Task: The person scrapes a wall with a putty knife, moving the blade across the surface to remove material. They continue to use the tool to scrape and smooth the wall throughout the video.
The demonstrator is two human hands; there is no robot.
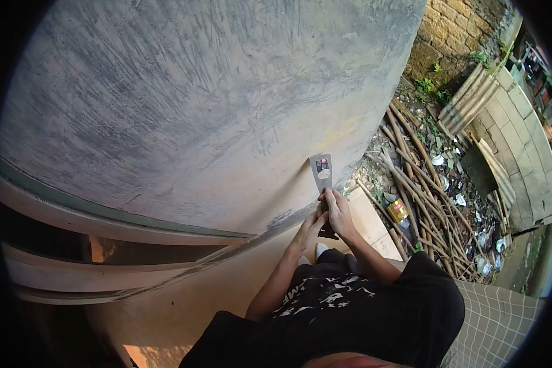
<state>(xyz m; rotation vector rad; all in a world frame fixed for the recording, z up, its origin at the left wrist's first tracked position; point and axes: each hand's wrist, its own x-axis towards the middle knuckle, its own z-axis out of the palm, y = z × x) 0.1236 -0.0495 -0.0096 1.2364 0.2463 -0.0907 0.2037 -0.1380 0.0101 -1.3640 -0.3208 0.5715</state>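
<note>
Two bare hands and a scraper before a scuffed grey wall (pixel 196 110).
From the left: a green-edged frame (pixel 129 211) curves along the wall's foot; the left hand (pixel 308 229) is beside the right, its fingers curled, their grip unclear; the flat metal scraper (pixel 321 172) points at the wall, its lower end held in the right hand's (pixel 337 211) closed fingers; sticks (pixel 414 184) lie heaped beyond.
</note>
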